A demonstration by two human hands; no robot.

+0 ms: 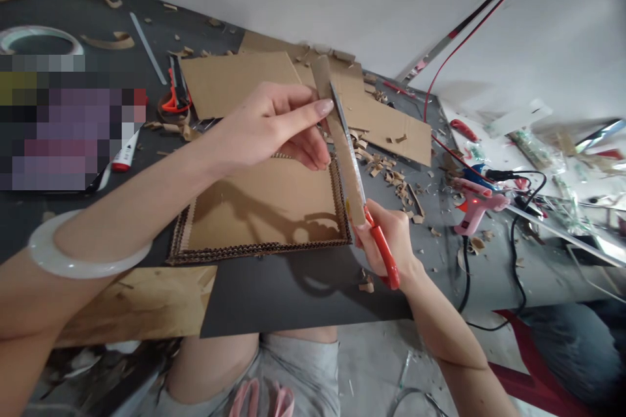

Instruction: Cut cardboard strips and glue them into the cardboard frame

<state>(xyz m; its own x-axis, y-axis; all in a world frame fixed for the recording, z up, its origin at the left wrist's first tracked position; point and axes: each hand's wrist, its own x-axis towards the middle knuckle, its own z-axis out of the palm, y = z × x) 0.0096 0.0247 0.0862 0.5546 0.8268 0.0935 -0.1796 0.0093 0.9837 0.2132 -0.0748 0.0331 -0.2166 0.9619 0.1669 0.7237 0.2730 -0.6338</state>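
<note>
A cardboard strip point(345, 156) is pinched by the left hand point(289, 125) over the right edge of a shallow cardboard tray point(264, 250), its floor crossed by shadows; red-handled scissors point(383, 251) are gripped in the right hand point(390, 231), blade along the strip. Trimming is apparently being done; a steady hold and careful closing seem called for.

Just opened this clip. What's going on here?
A person's left hand pinches a narrow cardboard strip, while the right hand grips red-handled scissors, their blade lying along the strip. I can't tell whether they are cutting at this instant. Below the hands, a shallow cardboard tray with corrugated edges sits on the dark table. Cardboard scraps are scattered beyond it, and a pink glue gun lies to the right.
</note>
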